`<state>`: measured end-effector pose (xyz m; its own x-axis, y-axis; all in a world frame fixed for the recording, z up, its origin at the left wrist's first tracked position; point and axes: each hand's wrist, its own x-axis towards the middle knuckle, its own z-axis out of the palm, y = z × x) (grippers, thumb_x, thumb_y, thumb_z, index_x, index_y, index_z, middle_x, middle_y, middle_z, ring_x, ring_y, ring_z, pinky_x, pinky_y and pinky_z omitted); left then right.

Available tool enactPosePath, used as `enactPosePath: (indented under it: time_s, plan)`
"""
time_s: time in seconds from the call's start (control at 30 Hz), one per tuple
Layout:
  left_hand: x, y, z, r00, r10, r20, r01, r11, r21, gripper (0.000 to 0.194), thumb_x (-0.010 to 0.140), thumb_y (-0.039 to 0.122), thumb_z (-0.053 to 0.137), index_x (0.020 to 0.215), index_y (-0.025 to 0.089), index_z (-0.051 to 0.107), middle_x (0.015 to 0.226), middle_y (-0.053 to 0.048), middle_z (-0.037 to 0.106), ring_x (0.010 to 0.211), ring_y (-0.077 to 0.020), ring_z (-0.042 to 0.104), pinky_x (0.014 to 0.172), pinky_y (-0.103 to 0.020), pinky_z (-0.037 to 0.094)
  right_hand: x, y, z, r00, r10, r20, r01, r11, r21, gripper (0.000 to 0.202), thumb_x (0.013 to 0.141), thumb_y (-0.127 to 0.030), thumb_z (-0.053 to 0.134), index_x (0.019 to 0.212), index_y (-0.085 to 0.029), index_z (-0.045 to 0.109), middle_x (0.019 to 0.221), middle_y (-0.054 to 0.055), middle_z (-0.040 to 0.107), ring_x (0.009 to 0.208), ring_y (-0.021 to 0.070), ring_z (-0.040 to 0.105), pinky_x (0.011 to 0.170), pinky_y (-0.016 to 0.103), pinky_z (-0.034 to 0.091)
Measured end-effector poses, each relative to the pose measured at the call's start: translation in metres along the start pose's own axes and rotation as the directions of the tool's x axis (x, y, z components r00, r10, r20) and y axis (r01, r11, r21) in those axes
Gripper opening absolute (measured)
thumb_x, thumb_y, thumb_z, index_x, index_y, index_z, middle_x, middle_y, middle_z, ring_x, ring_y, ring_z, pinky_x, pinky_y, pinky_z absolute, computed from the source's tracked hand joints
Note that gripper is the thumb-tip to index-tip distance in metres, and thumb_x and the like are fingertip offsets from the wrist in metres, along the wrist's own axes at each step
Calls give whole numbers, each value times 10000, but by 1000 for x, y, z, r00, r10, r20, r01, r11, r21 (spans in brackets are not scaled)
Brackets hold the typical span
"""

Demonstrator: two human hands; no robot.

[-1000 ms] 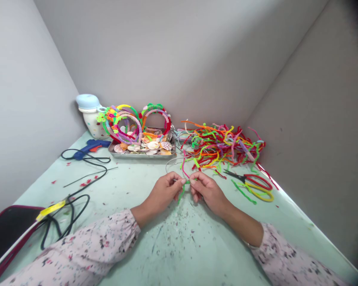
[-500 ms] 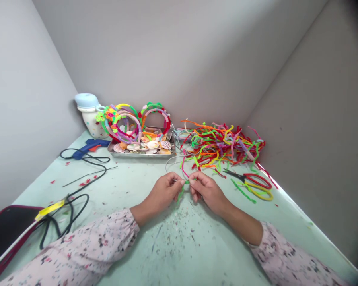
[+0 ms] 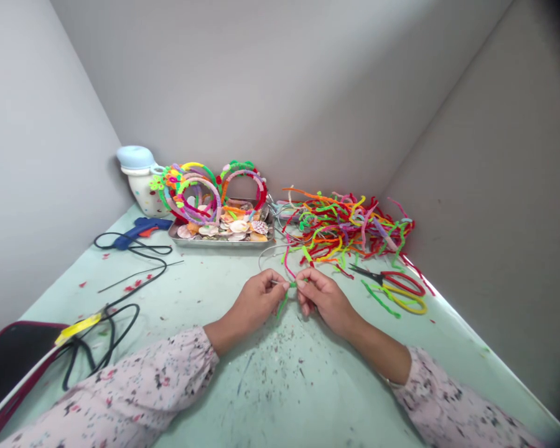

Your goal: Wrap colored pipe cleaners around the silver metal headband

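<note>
A: What are the person's hands doing?

B: Both are pinching, thumb against fingers, nearly tip to tip at the centre of the frame. The left hand [image 3: 256,298] and the right hand [image 3: 325,297] grip a fuzzy green strip [image 3: 282,306] between them, its loose end hanging below the left fingertips

A: Anything else at the fingertips?

B: A pink strip [image 3: 287,264] rises from beside the right fingertips, and a thin grey wire [image 3: 271,247] curves above the left hand. How these join cannot be told; the fingers cover it

A: And around them on the bench [image 3: 214,280]?

B: A tangled pile of coloured strips [image 3: 350,230] lies right of centre, with scissors [image 3: 378,277] just below it. Left of centre, upper half, wrapped hoops [image 3: 196,167] stand at a metal tray [image 3: 221,245] of shells [image 3: 237,228]

A: The far left?

B: A lidded cup [image 3: 144,186], a blue glue gun [image 3: 133,235] below it, and a looping black cord [image 3: 156,270] towards the lower left
</note>
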<state>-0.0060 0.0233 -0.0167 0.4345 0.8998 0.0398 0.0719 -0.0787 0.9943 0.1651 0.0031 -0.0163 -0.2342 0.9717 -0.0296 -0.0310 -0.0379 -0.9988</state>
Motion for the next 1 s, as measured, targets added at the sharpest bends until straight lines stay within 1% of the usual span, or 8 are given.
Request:
enactPosePath:
  time_s: [0.07,0.2,0.4,0.53,0.7,1.0]
  plan:
    - [0,-1,0,1000,-5,-5,5,1000,5,204,835,359,527,787,162,517,478,66,447,414,-76,387,414,-183,302,0,0,0,1000,0,3,0,1000,2,185,850,-374,554,863,-199,497,577,-68,526,427,70,494,430,186,371]
    - [0,-3,-1,1000,7,3,-7,1000,3,205,845,360,516,798,161,525,483,62,453,424,-76,394,426,-184,308,0,0,0,1000,5,5,-5,1000,4,175,856,-367,548,868,-201,496,581,-66,529,426,68,497,413,177,348]
    - [-2,1,-1,1000,8,17,-8,999,-36,172,824,323,559,831,157,518,520,60,466,447,-75,416,436,-189,324,0,-1,-1,1000,8,-3,-8,1000,19,170,865,-362,535,856,-197,496,575,-62,527,423,69,497,403,174,330]
    - [-4,4,0,1000,-4,9,4,1000,-26,153,818,298,563,819,155,507,527,56,473,454,-75,421,443,-194,322,0,-1,-1,1000,8,5,-9,1000,20,171,867,-362,535,847,-197,497,585,-61,529,427,65,498,410,172,336]
    - [-2,1,0,1000,2,4,-2,1000,-31,120,810,265,556,811,159,500,526,61,464,455,-73,410,444,-196,314,-1,-1,0,1000,5,8,-5,1000,17,171,869,-364,535,852,-198,501,586,-61,530,429,62,499,411,169,337]
    - [-3,2,0,1000,-1,-10,1,1000,-10,123,803,268,558,805,157,506,571,51,484,470,-72,432,456,-195,352,0,-1,0,1000,9,16,-10,1000,23,177,864,-368,539,849,-196,500,581,-61,528,427,66,498,416,174,349]
